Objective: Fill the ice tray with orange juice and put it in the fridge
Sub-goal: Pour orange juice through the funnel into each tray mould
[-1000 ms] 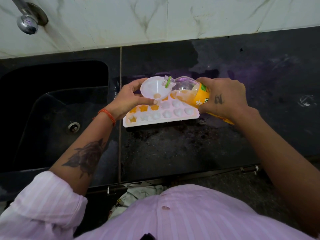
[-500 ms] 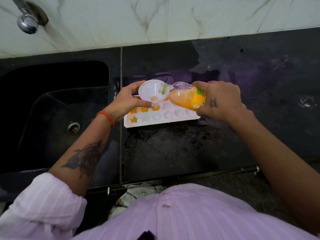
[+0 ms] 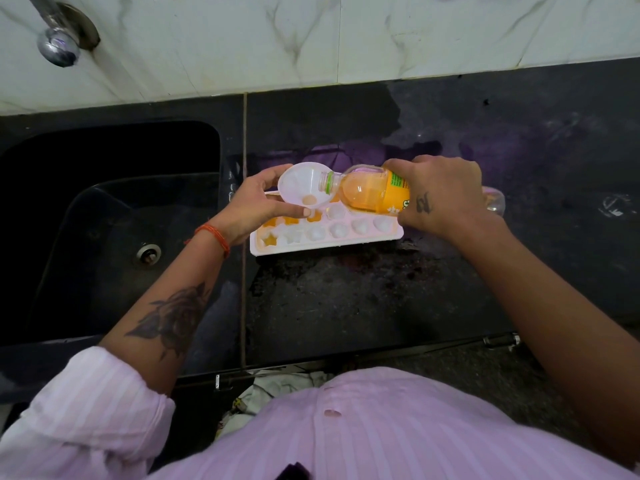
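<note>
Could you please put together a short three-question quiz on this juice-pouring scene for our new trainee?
1. True or false: the white plastic ice tray lies in the black sink.
2. Which hand holds the white plastic funnel: A) the left hand, B) the right hand, C) neither?
3. Fill in: the mouth of the clear plastic bottle of orange juice is tipped into the ______.

Key
1. False: it lies on the dark stone counter, to the right of the sink.
2. A; the right hand grips the bottle.
3. Funnel, held over the tray's far row, where some star-shaped cells already hold juice.
</note>
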Tool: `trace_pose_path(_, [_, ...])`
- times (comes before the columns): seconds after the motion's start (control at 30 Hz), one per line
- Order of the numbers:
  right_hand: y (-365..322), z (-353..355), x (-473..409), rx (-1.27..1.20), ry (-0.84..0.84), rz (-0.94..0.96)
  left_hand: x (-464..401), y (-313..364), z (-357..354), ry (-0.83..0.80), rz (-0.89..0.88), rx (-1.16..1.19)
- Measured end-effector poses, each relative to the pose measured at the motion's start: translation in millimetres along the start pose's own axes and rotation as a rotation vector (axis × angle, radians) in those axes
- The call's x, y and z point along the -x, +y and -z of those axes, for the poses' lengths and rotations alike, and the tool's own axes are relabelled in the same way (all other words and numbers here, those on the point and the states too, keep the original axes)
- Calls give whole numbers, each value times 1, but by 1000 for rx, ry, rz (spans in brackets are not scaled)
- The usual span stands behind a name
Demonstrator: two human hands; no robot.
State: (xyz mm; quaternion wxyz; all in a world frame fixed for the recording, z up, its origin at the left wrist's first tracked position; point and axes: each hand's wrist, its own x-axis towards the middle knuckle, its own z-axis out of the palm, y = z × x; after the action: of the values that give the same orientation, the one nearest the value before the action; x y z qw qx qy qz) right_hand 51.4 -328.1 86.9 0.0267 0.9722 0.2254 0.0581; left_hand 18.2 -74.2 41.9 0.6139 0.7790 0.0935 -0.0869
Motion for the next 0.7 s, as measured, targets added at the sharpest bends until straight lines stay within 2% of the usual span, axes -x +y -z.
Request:
trace_pose_path(0.4, [0,2,-2,11,17,-5,-3,-3,2,4,16,-13])
trace_pose_path(0.7, [0,4,3,-115,-78,-57,-4,1,3,-8,7,0])
